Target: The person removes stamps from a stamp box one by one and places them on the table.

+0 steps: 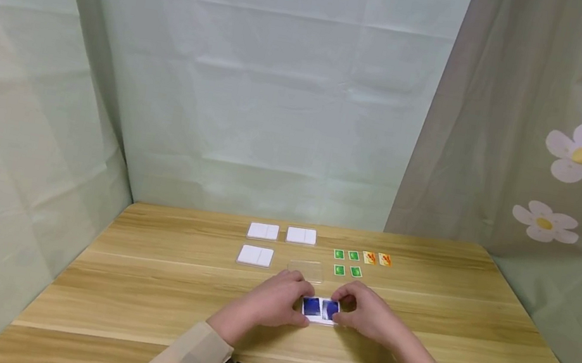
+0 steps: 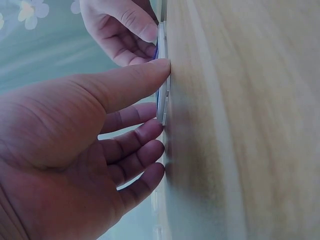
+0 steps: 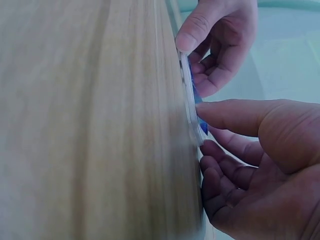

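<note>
A small white case (image 1: 319, 321) lies flat on the wooden table, with two dark blue picture squares (image 1: 312, 307) side by side on it. My left hand (image 1: 278, 299) holds the case by its left end, thumb on the near edge and fingers on the far side. At the other end my right hand (image 1: 368, 313) pinches the right blue square (image 3: 204, 128) between thumb and forefinger. One corner of that square stands out from the case in the right wrist view. Just beyond the left hand lies a clear plastic cover (image 1: 306, 270).
White two-panel cases (image 1: 255, 256) lie at the back left of the table (image 1: 145, 292). Several green picture squares (image 1: 339, 270) and two orange ones (image 1: 369, 257) are laid out at the back right. Cloth curtains (image 1: 260, 86) stand behind and at both sides.
</note>
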`<action>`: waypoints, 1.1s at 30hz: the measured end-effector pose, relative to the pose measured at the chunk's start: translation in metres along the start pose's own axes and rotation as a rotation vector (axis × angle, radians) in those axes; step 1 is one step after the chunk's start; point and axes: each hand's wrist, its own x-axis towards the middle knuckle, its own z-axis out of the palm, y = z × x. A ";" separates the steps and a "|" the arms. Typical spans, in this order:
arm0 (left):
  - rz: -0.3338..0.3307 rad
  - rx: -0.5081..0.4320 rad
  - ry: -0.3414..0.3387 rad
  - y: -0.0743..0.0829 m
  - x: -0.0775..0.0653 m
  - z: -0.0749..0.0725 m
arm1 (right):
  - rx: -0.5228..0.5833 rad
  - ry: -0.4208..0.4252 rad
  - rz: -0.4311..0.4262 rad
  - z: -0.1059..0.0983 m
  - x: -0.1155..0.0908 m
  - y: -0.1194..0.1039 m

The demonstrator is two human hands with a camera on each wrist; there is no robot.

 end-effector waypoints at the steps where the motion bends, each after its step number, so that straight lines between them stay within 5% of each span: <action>1: -0.001 -0.001 -0.001 0.000 0.000 0.000 | 0.004 0.002 0.006 0.000 0.000 0.000; 22: -0.008 0.008 -0.008 0.003 0.001 0.000 | 0.113 0.028 -0.038 -0.004 -0.001 0.007; 33: -0.015 0.029 -0.020 0.007 0.000 0.001 | 0.116 0.103 0.032 -0.047 -0.001 0.031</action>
